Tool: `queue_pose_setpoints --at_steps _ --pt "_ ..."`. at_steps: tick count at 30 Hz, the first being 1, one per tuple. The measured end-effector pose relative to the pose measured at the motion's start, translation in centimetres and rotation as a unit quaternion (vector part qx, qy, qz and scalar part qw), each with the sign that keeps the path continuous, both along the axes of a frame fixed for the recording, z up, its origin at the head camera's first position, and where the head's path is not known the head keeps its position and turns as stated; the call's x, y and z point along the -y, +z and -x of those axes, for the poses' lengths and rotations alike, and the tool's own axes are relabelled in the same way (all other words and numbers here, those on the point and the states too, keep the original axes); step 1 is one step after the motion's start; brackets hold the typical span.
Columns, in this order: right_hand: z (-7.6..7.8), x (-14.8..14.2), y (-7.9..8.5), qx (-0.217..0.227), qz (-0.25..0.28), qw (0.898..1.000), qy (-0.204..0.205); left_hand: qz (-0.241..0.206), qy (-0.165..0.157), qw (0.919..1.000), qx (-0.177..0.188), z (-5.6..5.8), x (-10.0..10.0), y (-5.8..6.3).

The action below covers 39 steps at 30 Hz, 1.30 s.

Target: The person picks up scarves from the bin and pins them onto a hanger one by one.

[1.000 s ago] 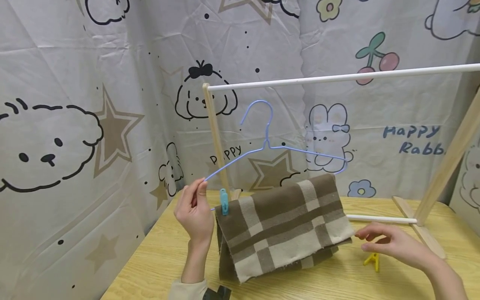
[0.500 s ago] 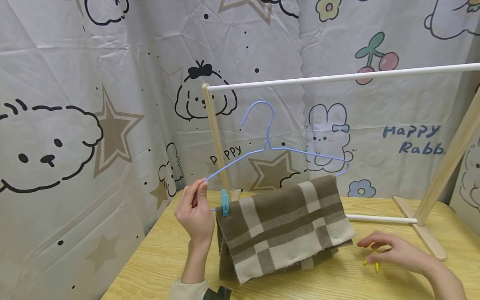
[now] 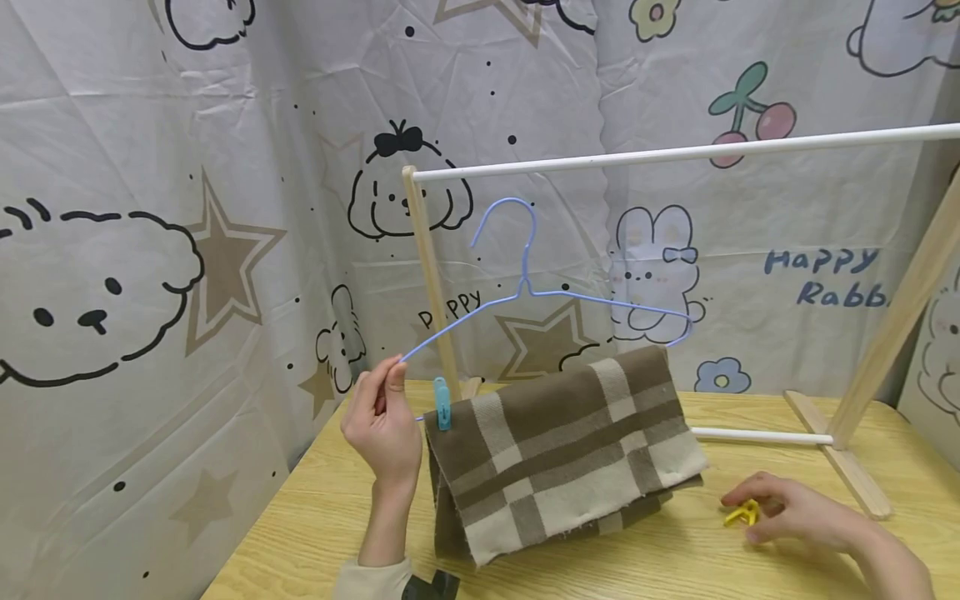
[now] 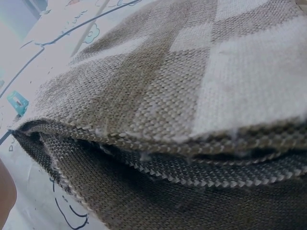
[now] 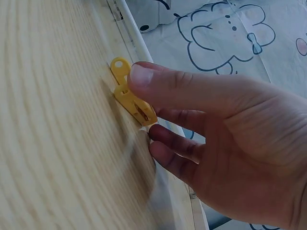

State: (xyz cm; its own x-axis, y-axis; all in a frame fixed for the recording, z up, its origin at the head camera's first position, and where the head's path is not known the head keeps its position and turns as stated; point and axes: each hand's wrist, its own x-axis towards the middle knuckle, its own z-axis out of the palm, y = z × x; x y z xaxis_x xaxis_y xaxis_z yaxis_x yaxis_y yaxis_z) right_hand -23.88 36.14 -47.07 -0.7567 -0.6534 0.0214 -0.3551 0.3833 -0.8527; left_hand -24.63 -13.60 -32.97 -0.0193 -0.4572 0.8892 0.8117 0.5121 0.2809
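Note:
My left hand point(image 3: 382, 417) pinches the left end of a blue wire hanger point(image 3: 480, 310), whose hook points up. Over its bottom bar hangs a folded brown and cream checked cloth point(image 3: 562, 458), its rough edges close up in the left wrist view. A teal clothespin point(image 3: 442, 404) clips the cloth's top left corner to the bar. Low over the table at the right, my right hand point(image 3: 806, 512) holds a yellow clothespin point(image 5: 136, 105) between thumb and fingers; the thumb covers part of it in the right wrist view.
Behind the cloth stands a rack with wooden posts point(image 3: 892, 333) and a white top rail point(image 3: 637, 158). A second white bar point(image 3: 761, 436) runs low near the tabletop. The wooden table point(image 3: 300, 517) ends against a printed curtain point(image 3: 247, 125).
My right hand has moved down from beside the cloth's right edge to the yellow clothespin, which has tilted between the fingers. The hanger and cloth have shifted slightly left with my left hand.

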Motion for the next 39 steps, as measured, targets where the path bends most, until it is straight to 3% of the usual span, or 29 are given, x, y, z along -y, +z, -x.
queue_pose_setpoints --at_steps 22,29,33,39 --pt "0.01 0.39 -0.58 -0.068 -0.057 0.993 -0.074 0.004 -0.006 1.0 0.003 -0.04 -0.06 0.08" --pt "0.14 0.42 -0.69 -0.069 -0.036 0.996 -0.043 0.005 -0.006 1.0 0.004 -0.03 -0.08 0.04" --pt "0.12 0.47 -0.67 -0.071 -0.033 0.996 -0.044 0.006 -0.007 0.9999 0.007 -0.05 -0.1 0.02" --pt "-0.17 0.65 -0.26 -0.131 -0.058 0.987 -0.073 0.005 -0.01 0.9999 0.01 -0.09 -0.13 0.0"
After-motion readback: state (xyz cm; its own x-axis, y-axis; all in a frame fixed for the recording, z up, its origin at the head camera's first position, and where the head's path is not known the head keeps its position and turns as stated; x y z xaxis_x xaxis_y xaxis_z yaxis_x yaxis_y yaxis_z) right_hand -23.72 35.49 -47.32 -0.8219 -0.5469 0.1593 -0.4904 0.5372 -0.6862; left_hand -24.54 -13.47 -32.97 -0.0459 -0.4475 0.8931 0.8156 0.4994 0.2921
